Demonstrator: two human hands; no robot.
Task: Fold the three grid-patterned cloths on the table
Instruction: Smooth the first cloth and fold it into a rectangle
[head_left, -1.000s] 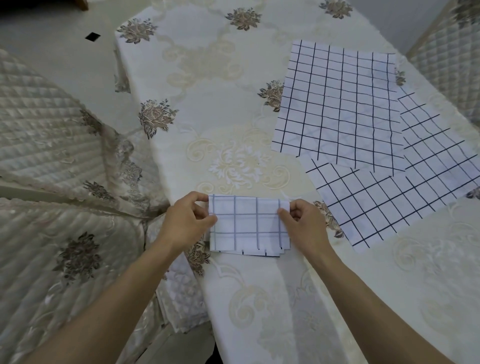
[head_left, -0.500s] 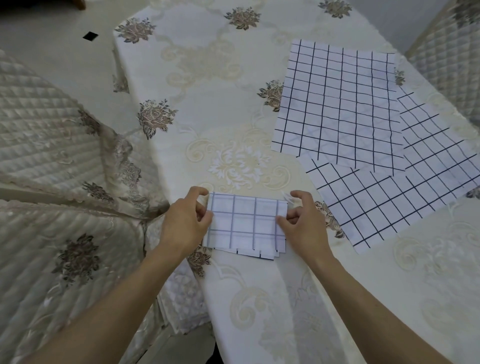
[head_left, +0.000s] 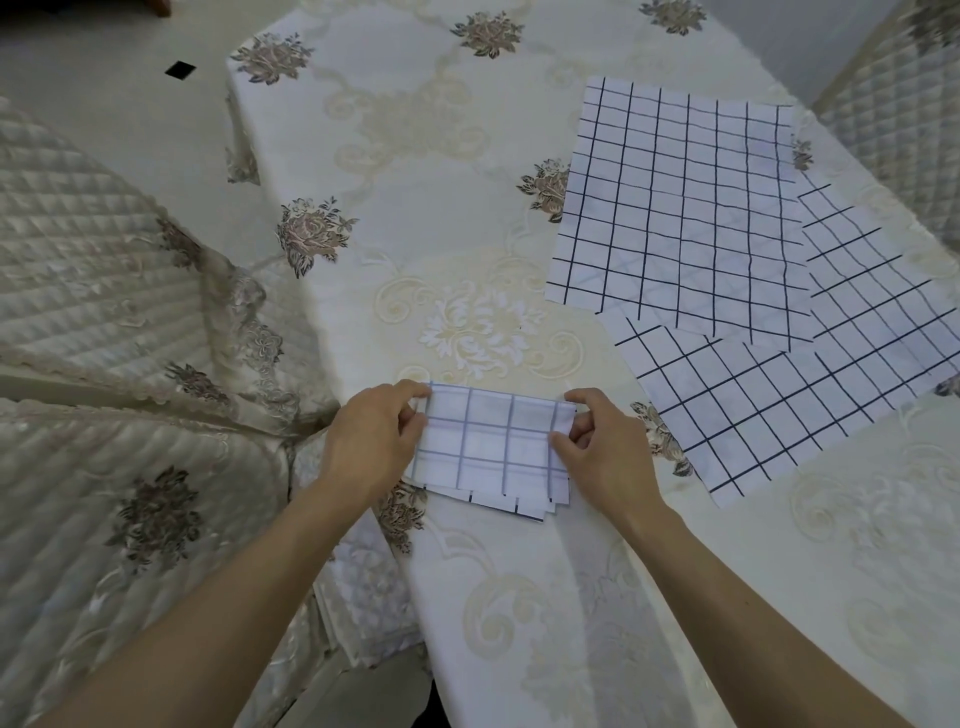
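Observation:
A small folded grid-patterned cloth (head_left: 488, 449) lies near the table's front left edge, its layers stepped at the near right corner. My left hand (head_left: 371, 444) pinches its left edge and my right hand (head_left: 602, 452) pinches its right edge. A second grid cloth (head_left: 680, 208) lies flat and unfolded at the far right. It overlaps a third unfolded grid cloth (head_left: 769, 410), which lies turned at an angle beneath it and reaches the right side of the view.
The table wears a cream floral tablecloth (head_left: 447, 218). Quilted chairs stand at the left (head_left: 104, 291) and at the far right (head_left: 904, 104). The table's left edge runs close beside my left hand.
The folded cloth has shifted slightly to the left and away from me. Both hands kept hold of its side edges, with the fingers regripping nearer the far corners.

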